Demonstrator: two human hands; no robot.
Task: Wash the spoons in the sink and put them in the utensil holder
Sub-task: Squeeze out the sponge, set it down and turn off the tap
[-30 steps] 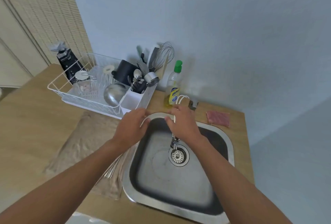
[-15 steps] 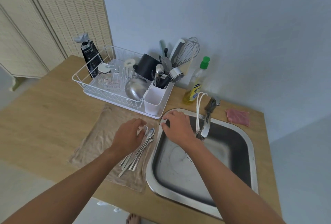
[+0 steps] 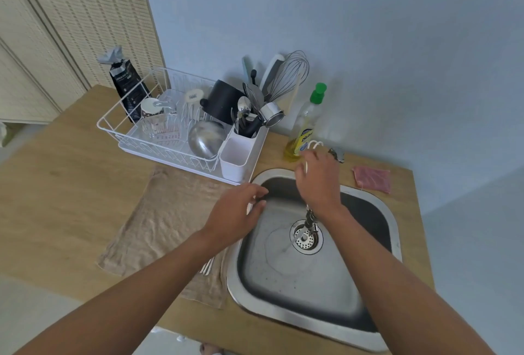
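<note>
Spoons (image 3: 206, 265) peek out as a few silver handles from under our left forearm, lying on the beige towel (image 3: 167, 218) just left of the sink; their bowls are hidden beneath the arm and hand. Further back on the left we see the white dish rack (image 3: 127, 133) with a steel bowl (image 3: 205, 139) in it, and at its right end the white utensil holder (image 3: 236, 156), where a spoon and dark handles already stand upright in the rear compartment. Our left hand (image 3: 236, 213) hovers over the sink's (image 3: 283, 320) left rim, fingers curled with thumb and fingertips meeting on something pale and small; we cannot tell what it is. Moving right, our right hand (image 3: 319, 181) is up over the back of the basin, fingers curled around the white tap hose (image 3: 310, 146), with the metal nozzle (image 3: 309, 217) poking out below the wrist above the drain (image 3: 306, 237). Behind it stands the yellow soap bottle (image 3: 304, 125), and far right on the counter lies a pink cloth (image 3: 371, 179).
</note>
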